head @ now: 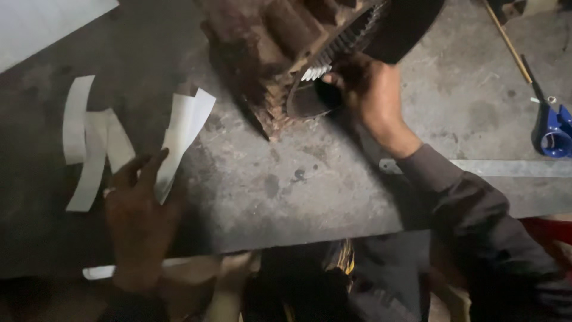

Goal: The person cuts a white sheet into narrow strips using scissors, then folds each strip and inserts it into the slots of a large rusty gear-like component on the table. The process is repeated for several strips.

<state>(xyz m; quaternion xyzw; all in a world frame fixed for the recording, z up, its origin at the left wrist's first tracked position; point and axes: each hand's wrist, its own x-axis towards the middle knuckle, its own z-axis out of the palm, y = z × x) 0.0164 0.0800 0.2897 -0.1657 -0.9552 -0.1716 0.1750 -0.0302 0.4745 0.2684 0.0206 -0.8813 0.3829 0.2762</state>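
1. While the left hand (138, 206) rests low on the dark, stained workbench (298, 197), its thumb and fingers pinch a small bundle of white paper strips (182, 134) that fans up and to the right from the grip.

2. Just left of that bundle, more loose white strips (89, 143) lie overlapping on the bench top, some bent, all touching or nearly touching one another.

3. At the upper middle, a rusty motor housing (268, 48) with cooling fins and a slotted inner core sits on the bench, its open end turned toward the right hand.

4. Reaching in from a grey sleeve (471, 209), the right hand (369, 89) has its fingers curled at the rim of the housing, fingertips pressed against short white slips (316, 73) that stick out of the core slots; whether it pinches one of them cannot be told in the dim light.

5. At the right edge, a blue tool (554, 134) with a thin dark spout lies well apart from both hands, near a slim wooden stick (506, 42) that runs diagonally across the concrete.

6. Along the bench behind the right forearm, a pale flat strip (512, 168) stretches toward the right edge of the view.
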